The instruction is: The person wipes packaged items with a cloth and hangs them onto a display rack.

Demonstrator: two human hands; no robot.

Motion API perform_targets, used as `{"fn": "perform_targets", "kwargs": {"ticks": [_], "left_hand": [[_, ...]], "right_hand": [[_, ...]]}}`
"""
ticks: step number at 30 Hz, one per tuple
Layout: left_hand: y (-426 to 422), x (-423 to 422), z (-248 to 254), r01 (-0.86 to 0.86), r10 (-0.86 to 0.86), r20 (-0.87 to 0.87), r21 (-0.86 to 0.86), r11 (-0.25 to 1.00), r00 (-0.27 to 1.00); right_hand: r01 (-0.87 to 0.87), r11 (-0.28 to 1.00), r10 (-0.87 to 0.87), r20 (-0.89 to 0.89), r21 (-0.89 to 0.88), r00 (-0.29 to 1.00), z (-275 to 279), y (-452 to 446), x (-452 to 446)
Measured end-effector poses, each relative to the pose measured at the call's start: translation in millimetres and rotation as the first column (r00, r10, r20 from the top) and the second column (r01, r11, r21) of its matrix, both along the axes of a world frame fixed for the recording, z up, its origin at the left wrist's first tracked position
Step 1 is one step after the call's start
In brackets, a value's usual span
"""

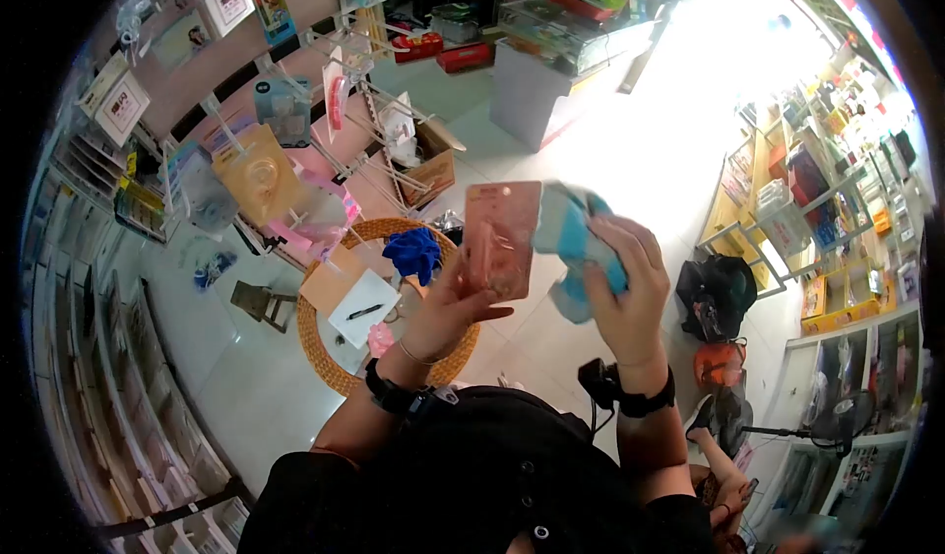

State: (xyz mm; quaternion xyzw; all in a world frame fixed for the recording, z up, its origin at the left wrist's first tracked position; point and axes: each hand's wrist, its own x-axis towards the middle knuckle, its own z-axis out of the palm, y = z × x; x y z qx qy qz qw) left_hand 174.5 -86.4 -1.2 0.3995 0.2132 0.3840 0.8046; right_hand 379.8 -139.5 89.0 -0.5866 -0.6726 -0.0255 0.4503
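My left hand (pixel 443 310) holds a pink blister card (pixel 501 239) upright by its lower left edge, thumb and fingers around it. The card has a hang hole at the top and a clear bubble; what is inside is hard to make out. Close beside it, my right hand (pixel 630 273) grips a folded light-blue and white cloth (pixel 574 249), somewhat blurred. Whether cloth and card touch, I cannot tell. Below my left hand is a round table with a woven rim (pixel 313 342), bearing a bunched blue cloth (pixel 413 253), a white notebook (pixel 356 303) and a black pen (pixel 365 312).
Display hooks with packaged goods, including a tan pack (pixel 258 175), stand at the left. A small stool (pixel 262 304) is beside the table. A glass-topped counter (pixel 536 91) stands ahead. Shelves, a black bag (pixel 717 296) and a seated person's leg (pixel 724 456) are at the right.
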Motion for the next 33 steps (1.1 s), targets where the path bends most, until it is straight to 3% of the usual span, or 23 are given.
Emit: {"fn": "perform_targets", "kwargs": {"ticks": [1, 3, 6, 8, 10, 12, 13, 15, 18, 20, 22, 26, 28, 30, 31, 32, 33], "left_hand": [[-4, 5, -2, 0.028, -0.029, 0.023, 0.02, 0.999, 0.999], [-14, 14, 4, 0.056, -0.057, 0.017, 0.056, 0.997, 0.998], [-16, 17, 11, 0.063, -0.068, 0.044, 0.091, 0.994, 0.997], [-13, 7, 10, 0.061, -0.05, 0.188, -0.051, 0.997, 0.981], [-14, 2, 3, 0.072, -0.06, 0.179, -0.064, 0.995, 0.982], [-13, 0, -4, 0.157, -0.056, 0.326, -0.292, 0.943, 0.944], [-11, -1, -5, 0.153, -0.051, 0.324, -0.298, 0.942, 0.945], [1, -1, -4, 0.114, 0.056, 0.414, -0.375, 0.92, 0.909], [13, -6, 1, -0.035, 0.139, 0.297, -0.329, 0.944, 0.945], [24, -7, -17, -0.029, 0.14, 0.263, -0.385, 0.922, 0.955], [23, -3, -22, -0.039, 0.106, 0.129, -0.442, 0.896, 0.986], [29, -5, -32, -0.043, 0.116, 0.148, -0.422, 0.905, 0.982], [37, -12, -43, -0.106, 0.178, 0.133, -0.424, 0.899, 0.975], [40, -20, -49, -0.056, 0.101, 0.141, -0.292, 0.955, 0.985], [38, -20, -51, -0.014, 0.08, 0.184, -0.332, 0.943, 0.98], [35, -18, -63, -0.02, 0.086, 0.182, -0.336, 0.942, 0.98], [33, -13, -83, 0.149, -0.07, 0.284, -0.267, 0.952, 0.956]], "right_hand": [[-0.054, 0.991, 0.053, 0.017, 0.121, 0.998, 7, 7, -9], [-0.126, 0.991, 0.12, 0.107, 0.045, 0.987, 8, 22, -28], [-0.08, 0.992, 0.098, 0.198, -0.098, 0.975, -24, 33, -52], [-0.08, 0.99, 0.108, 0.246, -0.12, 0.963, -36, 24, -61], [-0.081, 0.983, 0.125, 0.28, -0.163, 0.952, -44, 17, -65], [-0.032, 0.985, 0.1, 0.405, -0.17, 0.909, -51, 11, -67], [-0.036, 0.984, 0.105, 0.402, -0.176, 0.91, -57, 7, -70], [-0.055, 0.987, 0.138, 0.604, -0.154, 0.785, -69, -3, -76], [-0.152, 0.969, 0.24, 0.594, -0.195, 0.768, -81, -16, -80], [-0.169, 0.956, 0.281, 0.578, -0.24, 0.766, -87, -17, -78], [-0.253, 0.901, 0.396, 0.434, -0.352, 0.809, -88, -20, -70], [-0.211, 0.85, 0.406, 0.344, -0.482, 0.847, -83, -19, -31], [-0.142, 0.872, 0.256, 0.19, -0.469, 0.948, -79, -13, -1], [-0.182, 0.934, 0.163, -0.087, -0.308, 0.983, -64, -10, 18], [-0.133, 0.958, 0.061, -0.275, -0.252, 0.959, -62, -7, 21], [-0.234, 0.959, 0.093, -0.6, -0.162, 0.795, -61, -3, 19], [-0.3, 0.952, 0.16, -0.745, -0.055, 0.648, -58, 2, 16]]}}
